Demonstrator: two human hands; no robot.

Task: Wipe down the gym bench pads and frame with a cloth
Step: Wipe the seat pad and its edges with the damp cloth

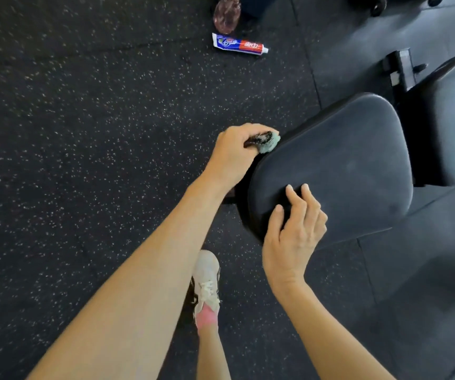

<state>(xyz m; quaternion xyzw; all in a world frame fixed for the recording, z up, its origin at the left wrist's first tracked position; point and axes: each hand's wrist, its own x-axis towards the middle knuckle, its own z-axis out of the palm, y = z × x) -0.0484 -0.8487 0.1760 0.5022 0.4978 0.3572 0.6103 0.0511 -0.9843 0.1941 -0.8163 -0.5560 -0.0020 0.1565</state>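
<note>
The black seat pad [338, 165] of the gym bench fills the right middle of the head view, with the back pad [451, 127] beyond it. My left hand [232, 152] grips a small pale green and dark cloth [269, 142] and presses it against the seat pad's left edge. My right hand [293, 231] rests on the pad's near edge, its fingers lying fairly straight over the rim. A black frame bracket [402, 69] shows behind the seat pad.
A toothpaste tube [240, 45] lies on the speckled rubber floor [83, 133] at the top, with a brownish plastic bottle [226, 17] beyond it. My foot in a white shoe [207, 281] stands below the pad. Black wheels [378, 5] show top right.
</note>
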